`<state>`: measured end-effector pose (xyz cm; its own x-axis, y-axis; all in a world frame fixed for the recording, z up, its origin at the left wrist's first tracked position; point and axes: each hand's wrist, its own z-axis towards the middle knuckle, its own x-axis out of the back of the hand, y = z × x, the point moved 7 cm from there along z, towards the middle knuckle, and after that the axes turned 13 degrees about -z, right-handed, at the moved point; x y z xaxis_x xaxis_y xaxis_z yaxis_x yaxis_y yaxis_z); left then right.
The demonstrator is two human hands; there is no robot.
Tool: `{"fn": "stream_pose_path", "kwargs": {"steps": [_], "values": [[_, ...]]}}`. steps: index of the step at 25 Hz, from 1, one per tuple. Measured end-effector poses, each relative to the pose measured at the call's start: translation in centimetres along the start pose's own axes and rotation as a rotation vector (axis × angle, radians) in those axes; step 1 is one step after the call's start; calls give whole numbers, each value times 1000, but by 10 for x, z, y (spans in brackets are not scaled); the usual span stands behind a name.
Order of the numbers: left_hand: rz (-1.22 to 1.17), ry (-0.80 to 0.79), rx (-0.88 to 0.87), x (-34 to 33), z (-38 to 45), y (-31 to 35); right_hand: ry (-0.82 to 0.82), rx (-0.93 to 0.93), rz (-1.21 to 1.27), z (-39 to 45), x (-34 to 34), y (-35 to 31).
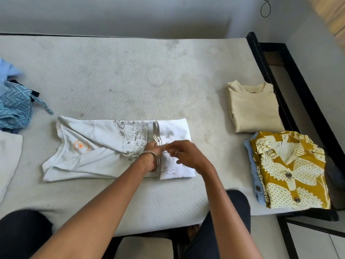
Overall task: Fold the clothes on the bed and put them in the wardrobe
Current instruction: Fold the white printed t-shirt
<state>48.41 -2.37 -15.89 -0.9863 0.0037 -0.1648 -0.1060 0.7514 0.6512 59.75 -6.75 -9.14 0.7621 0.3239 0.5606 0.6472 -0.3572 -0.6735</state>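
Under right hand (pixel 186 156), shirt (pixel 104 150) edge hidden

White printed T-shirt (pixel 104 146): folded into a long band, lying flat on the mattress (pixel 130 81), orange logo toward its left end. Right of it, folded cream top (pixel 253 107); nearer than that, folded mustard-and-cream patterned shirt (pixel 291 172) atop a light-blue garment (pixel 254 171). Left of the T-shirt, crumpled blue patterned clothes (pixel 15 107), unfolded.

White T-shirt (pixel 104 146) with grey sketch print and orange palm logo, cream top (pixel 253 107), mustard-and-cream leaf-print shirt (pixel 291 172), blue zigzag-patterned cloth (pixel 15 107), off-white mattress (pixel 130 81), black bed frame (pixel 291 75)
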Motion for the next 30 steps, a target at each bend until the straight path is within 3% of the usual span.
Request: {"fn": "stream_pose_path", "kwargs": {"steps": [2, 4, 6, 11, 15, 19, 21, 23, 25, 27, 30], "values": [[120, 13, -45, 11, 6, 4, 247, -186, 103, -3, 21, 32], [123, -22, -142, 10, 7, 19, 384, -300, 97, -6, 30, 61], [207, -39, -210, 13, 13, 28, 393, -366, 125, 1, 24, 77], [445, -88, -66, 48, 21, -11, 333, -442, 52, 23, -8, 85], [509, -57, -377, 41, 16, 2, 329, -609, -48, 29, -26, 94], [1153, 191, -530, 31, -4, 20, 353, -553, 73, 32, -27, 98], [1243, 247, -712, 22, -21, 29, 375, -498, 182, 33, -22, 94], [998, 31, -678, 1, -30, 31, 423, -420, 187, 30, -17, 72], [592, -112, -342, -11, -27, 24, 409, -249, 95, 27, -16, 31], [164, -8, -92, 1, -18, 24, 173, -4, 107, 26, -28, -6], [10, 139, -147, 62, -6, 49, -210, 190, 312, 12, -37, -34]]}}
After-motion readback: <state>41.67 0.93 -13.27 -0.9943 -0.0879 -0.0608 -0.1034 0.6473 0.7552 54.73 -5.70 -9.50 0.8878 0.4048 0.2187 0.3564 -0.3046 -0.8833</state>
